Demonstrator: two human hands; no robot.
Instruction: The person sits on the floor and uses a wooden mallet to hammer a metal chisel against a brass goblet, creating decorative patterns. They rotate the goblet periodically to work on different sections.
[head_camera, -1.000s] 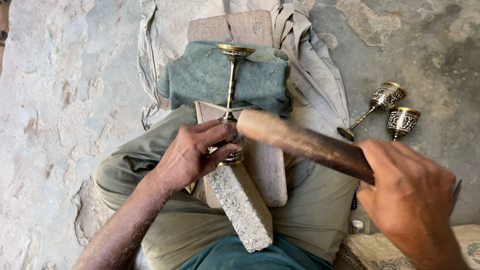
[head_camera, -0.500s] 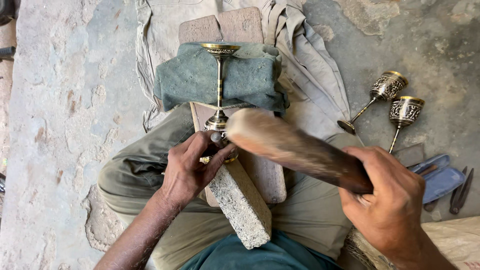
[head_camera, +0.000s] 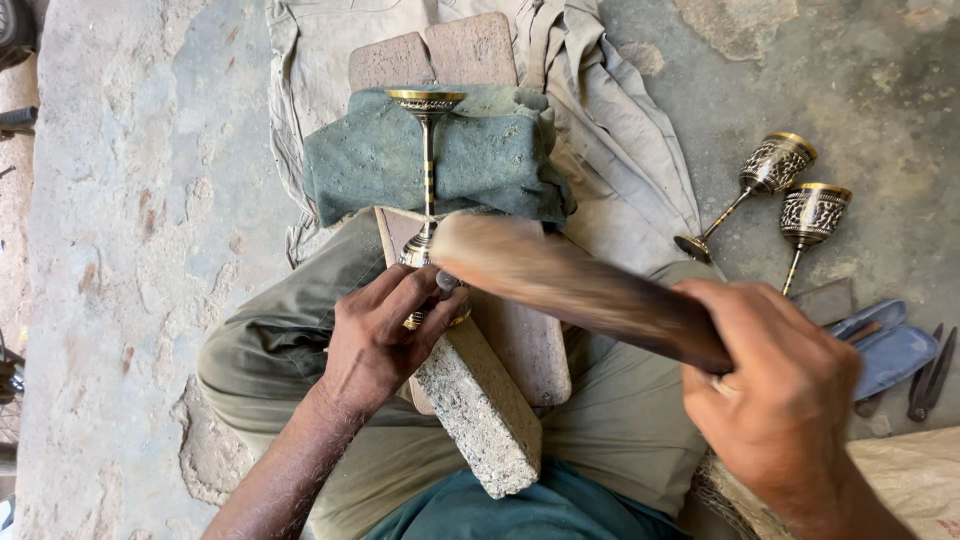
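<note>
A stone floor (head_camera: 130, 250) spreads out to the left of the left hand, and pale cloth (head_camera: 620, 110) lies over it beyond both hands. The person sits with olive trousers (head_camera: 620, 420) under the work. Beyond the left hand a folded green cloth pad (head_camera: 490, 150) cushions the far end of a brass goblet (head_camera: 428, 150), which lies stretched away from the person with its cup on the pad and its foot near the fingers. Just under the left hand a rough stone block (head_camera: 480, 410) slants toward the body, with a wooden board (head_camera: 530, 340) beside it.

The left hand (head_camera: 380, 340) is clamped around the goblet's foot together with a small tool whose kind is hard to tell. The right hand (head_camera: 780, 400) is closed tight on a horn-like mallet (head_camera: 560, 280), its blurred head just above the left fingers.

Judging by this, the step is striking the tool against the goblet's foot; the next blow calls for a steady left grip and a true aim clear of the fingers.

Beyond the right hand stand two engraved goblets (head_camera: 790, 190); to its right lie blue sandals (head_camera: 890, 350). No packages or labels show.
</note>
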